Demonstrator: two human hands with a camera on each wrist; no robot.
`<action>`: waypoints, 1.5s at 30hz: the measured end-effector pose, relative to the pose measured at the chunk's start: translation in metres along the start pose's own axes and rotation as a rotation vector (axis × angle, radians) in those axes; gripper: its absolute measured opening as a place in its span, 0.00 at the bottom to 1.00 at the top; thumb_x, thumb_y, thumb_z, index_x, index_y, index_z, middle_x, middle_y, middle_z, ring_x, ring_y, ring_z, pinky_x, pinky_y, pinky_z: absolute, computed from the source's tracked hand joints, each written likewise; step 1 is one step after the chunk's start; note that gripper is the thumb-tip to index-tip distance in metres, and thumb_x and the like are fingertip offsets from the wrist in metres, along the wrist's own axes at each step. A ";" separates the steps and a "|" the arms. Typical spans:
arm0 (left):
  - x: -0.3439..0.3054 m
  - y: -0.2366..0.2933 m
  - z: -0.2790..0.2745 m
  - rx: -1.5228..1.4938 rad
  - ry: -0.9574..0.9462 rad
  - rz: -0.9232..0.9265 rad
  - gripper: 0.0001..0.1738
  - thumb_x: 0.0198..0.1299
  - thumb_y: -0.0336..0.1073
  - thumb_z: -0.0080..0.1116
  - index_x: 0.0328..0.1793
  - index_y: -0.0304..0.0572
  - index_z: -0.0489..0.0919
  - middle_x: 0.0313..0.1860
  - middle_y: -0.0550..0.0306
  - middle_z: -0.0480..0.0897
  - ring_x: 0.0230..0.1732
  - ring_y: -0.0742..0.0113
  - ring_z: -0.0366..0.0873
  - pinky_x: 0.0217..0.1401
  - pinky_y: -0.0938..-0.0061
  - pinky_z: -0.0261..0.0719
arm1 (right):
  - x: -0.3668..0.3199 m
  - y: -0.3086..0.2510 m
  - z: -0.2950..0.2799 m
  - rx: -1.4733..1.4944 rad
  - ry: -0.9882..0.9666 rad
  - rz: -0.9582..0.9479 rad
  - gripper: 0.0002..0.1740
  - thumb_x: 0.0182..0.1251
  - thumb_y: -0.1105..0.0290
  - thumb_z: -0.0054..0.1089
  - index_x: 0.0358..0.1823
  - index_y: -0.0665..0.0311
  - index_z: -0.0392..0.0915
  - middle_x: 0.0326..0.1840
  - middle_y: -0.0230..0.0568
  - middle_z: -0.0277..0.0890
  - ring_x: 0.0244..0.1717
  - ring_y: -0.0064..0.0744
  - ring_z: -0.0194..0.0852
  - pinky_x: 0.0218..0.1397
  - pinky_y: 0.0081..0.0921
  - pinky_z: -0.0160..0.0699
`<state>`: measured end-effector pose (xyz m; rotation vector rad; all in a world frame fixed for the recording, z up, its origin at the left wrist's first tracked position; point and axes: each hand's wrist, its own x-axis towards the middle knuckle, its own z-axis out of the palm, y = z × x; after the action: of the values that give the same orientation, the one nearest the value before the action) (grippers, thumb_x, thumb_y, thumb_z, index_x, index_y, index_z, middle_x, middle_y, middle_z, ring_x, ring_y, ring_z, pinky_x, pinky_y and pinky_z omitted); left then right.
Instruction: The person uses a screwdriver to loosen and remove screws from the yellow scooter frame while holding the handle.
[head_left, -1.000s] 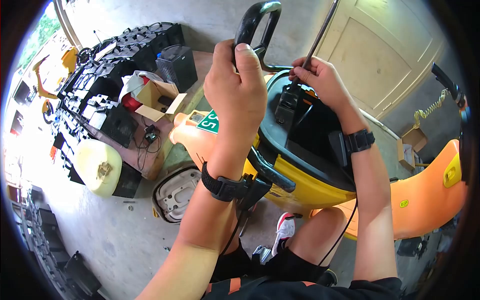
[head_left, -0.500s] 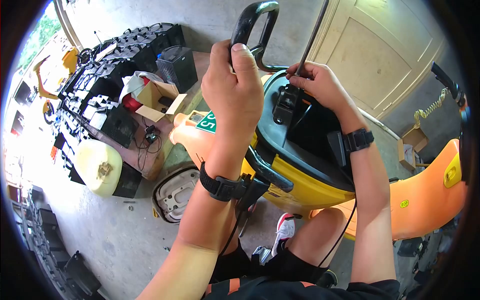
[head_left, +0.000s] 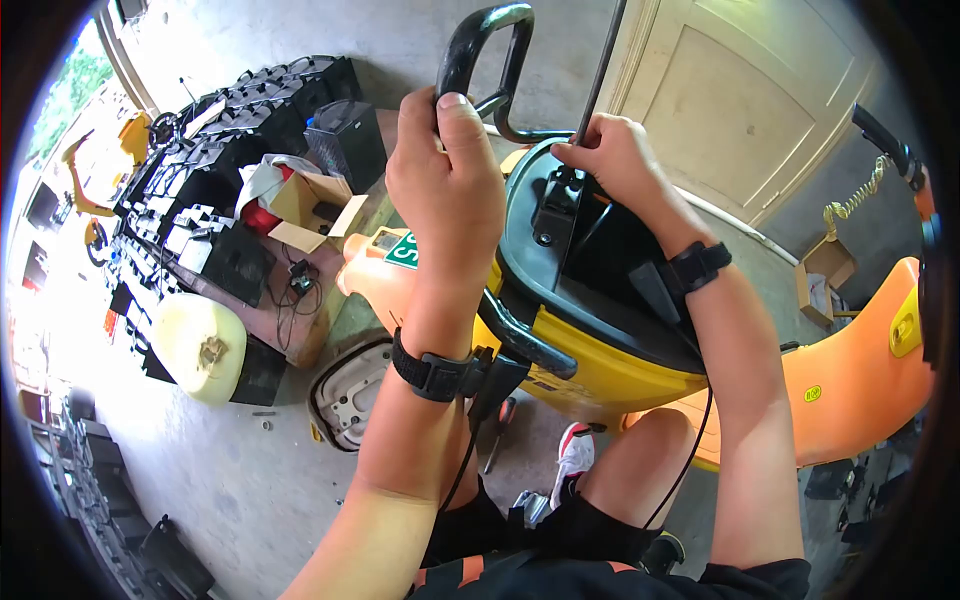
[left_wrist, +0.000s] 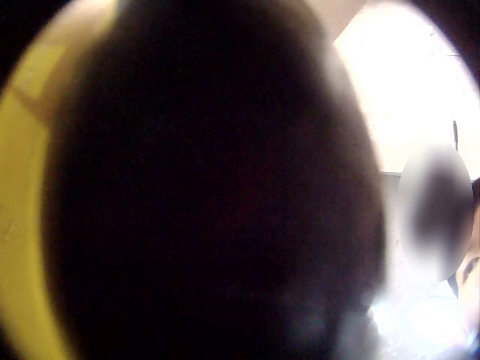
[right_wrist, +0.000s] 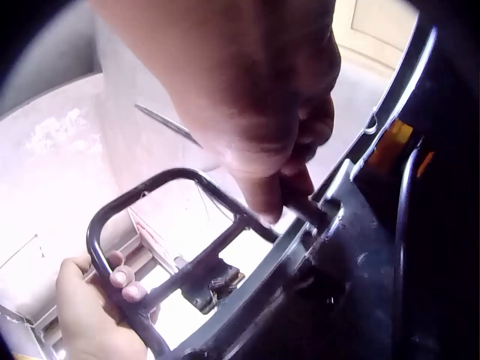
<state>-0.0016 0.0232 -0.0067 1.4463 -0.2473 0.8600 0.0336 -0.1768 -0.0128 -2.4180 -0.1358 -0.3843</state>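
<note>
In the head view my left hand (head_left: 445, 190) grips the side of a black tubular loop (head_left: 462, 52), thumb uppermost. My right hand (head_left: 625, 165) pinches the lower part of a thin dark rod (head_left: 604, 70), just above a black bracket (head_left: 555, 215) on the rim of a dark compartment in a yellow body (head_left: 600, 385). From the right wrist, the right hand (right_wrist: 255, 112) has its fingertips down at the rim, partly hiding the rod (right_wrist: 166, 124); beyond, the left hand (right_wrist: 97, 315) curls round the loop (right_wrist: 112, 214). A dark blur blocks most of the left wrist view.
Black batteries (head_left: 225, 245) and an open carton (head_left: 300, 210) are on the left. A seat-like shell (head_left: 350, 400) and a screwdriver (head_left: 500, 430) lie on the floor. Orange bodywork (head_left: 770, 400) extends right; a door (head_left: 740, 110) stands behind.
In the head view, my left hand and the loop have shifted a little left. The rod stands more upright, and my right hand has moved slightly left, its fingers lower and closer to the bracket.
</note>
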 end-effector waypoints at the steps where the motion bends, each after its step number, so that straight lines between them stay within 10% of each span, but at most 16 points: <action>1: 0.000 0.000 0.000 0.003 0.001 0.002 0.18 0.74 0.42 0.41 0.41 0.38 0.78 0.23 0.67 0.71 0.25 0.80 0.65 0.28 0.80 0.62 | -0.001 -0.001 0.001 -0.002 0.027 0.011 0.20 0.58 0.59 0.75 0.32 0.72 0.81 0.22 0.41 0.79 0.20 0.27 0.77 0.23 0.26 0.75; 10: -0.001 -0.002 0.000 0.036 -0.001 0.003 0.18 0.75 0.42 0.42 0.42 0.37 0.78 0.24 0.68 0.71 0.25 0.80 0.65 0.28 0.80 0.63 | 0.001 0.016 0.000 0.256 -0.139 -0.133 0.19 0.68 0.64 0.67 0.57 0.63 0.82 0.39 0.32 0.84 0.34 0.20 0.77 0.40 0.22 0.77; 17: 0.000 -0.004 0.001 0.006 0.012 0.014 0.18 0.74 0.41 0.41 0.41 0.37 0.78 0.23 0.68 0.71 0.24 0.81 0.64 0.27 0.81 0.62 | -0.003 0.015 -0.009 0.341 -0.215 -0.040 0.14 0.69 0.67 0.66 0.51 0.67 0.84 0.38 0.32 0.85 0.34 0.16 0.76 0.40 0.19 0.76; 19: 0.001 -0.007 -0.001 0.029 0.007 0.000 0.16 0.73 0.42 0.47 0.45 0.36 0.78 0.24 0.49 0.79 0.25 0.54 0.78 0.31 0.64 0.73 | -0.002 0.014 -0.009 0.318 -0.164 -0.058 0.13 0.66 0.65 0.69 0.45 0.69 0.86 0.31 0.32 0.84 0.30 0.16 0.75 0.34 0.19 0.75; 25: 0.001 -0.007 -0.002 0.045 -0.019 0.005 0.18 0.74 0.44 0.45 0.46 0.36 0.78 0.26 0.50 0.80 0.27 0.56 0.78 0.35 0.64 0.74 | -0.002 -0.004 -0.012 0.098 -0.112 0.071 0.16 0.59 0.61 0.74 0.36 0.69 0.87 0.19 0.34 0.77 0.24 0.18 0.76 0.30 0.22 0.75; 29: 0.001 -0.006 -0.002 0.051 -0.020 -0.014 0.18 0.74 0.44 0.45 0.46 0.36 0.78 0.25 0.50 0.79 0.27 0.57 0.78 0.34 0.64 0.73 | -0.005 -0.011 -0.002 -0.094 0.048 0.008 0.20 0.58 0.57 0.73 0.33 0.71 0.86 0.20 0.47 0.80 0.26 0.38 0.83 0.35 0.33 0.80; 31: 0.001 -0.005 0.002 -0.012 0.012 0.011 0.18 0.74 0.40 0.40 0.40 0.38 0.78 0.20 0.68 0.68 0.22 0.81 0.63 0.25 0.82 0.59 | -0.006 -0.015 -0.003 -0.117 0.026 0.020 0.22 0.58 0.56 0.73 0.34 0.73 0.85 0.23 0.53 0.81 0.29 0.46 0.83 0.38 0.37 0.80; 33: 0.000 -0.005 0.003 -0.006 0.025 0.020 0.18 0.75 0.40 0.40 0.40 0.39 0.78 0.20 0.68 0.69 0.22 0.81 0.63 0.25 0.82 0.59 | -0.004 -0.011 -0.001 -0.145 0.052 0.019 0.22 0.57 0.55 0.73 0.37 0.71 0.85 0.26 0.55 0.81 0.30 0.46 0.83 0.38 0.35 0.79; 43: 0.000 -0.004 0.002 -0.040 0.009 0.009 0.18 0.74 0.40 0.40 0.38 0.39 0.77 0.19 0.69 0.67 0.21 0.81 0.62 0.24 0.81 0.56 | -0.003 0.018 -0.012 0.405 -0.263 -0.043 0.17 0.71 0.67 0.64 0.56 0.70 0.81 0.43 0.35 0.87 0.46 0.22 0.81 0.56 0.22 0.78; 45: 0.001 -0.006 -0.002 0.024 0.000 -0.010 0.19 0.74 0.43 0.44 0.44 0.33 0.79 0.27 0.52 0.80 0.27 0.65 0.75 0.33 0.69 0.72 | 0.001 0.026 -0.013 0.456 -0.299 -0.034 0.15 0.70 0.67 0.65 0.52 0.68 0.84 0.41 0.34 0.87 0.44 0.20 0.81 0.53 0.22 0.78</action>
<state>0.0025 0.0259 -0.0105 1.4685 -0.2306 0.8571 0.0363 -0.2048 -0.0191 -2.0062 -0.3557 0.0024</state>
